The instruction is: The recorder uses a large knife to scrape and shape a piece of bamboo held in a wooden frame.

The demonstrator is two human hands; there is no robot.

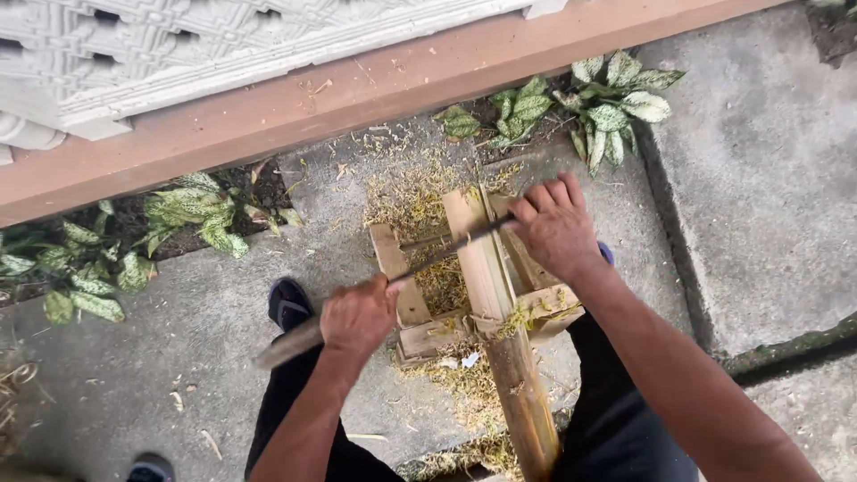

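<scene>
A long bamboo piece (500,321) lies across a small wooden frame (412,303) on the concrete, its far end pale and scraped. A long dark blade (446,254) lies crosswise over the bamboo. My left hand (359,318) grips the blade's handle end at the left of the frame. My right hand (555,225) is closed over the blade's far end, just right of the bamboo. Both hands press the blade against the bamboo's top.
Yellowish shavings (412,198) cover the concrete around the frame. Spotted green plants (616,103) grow at the base of a reddish ledge (295,107) beyond it. My dark sandalled foot (287,303) stands left of the frame. A crack runs through the slab (768,178) at right.
</scene>
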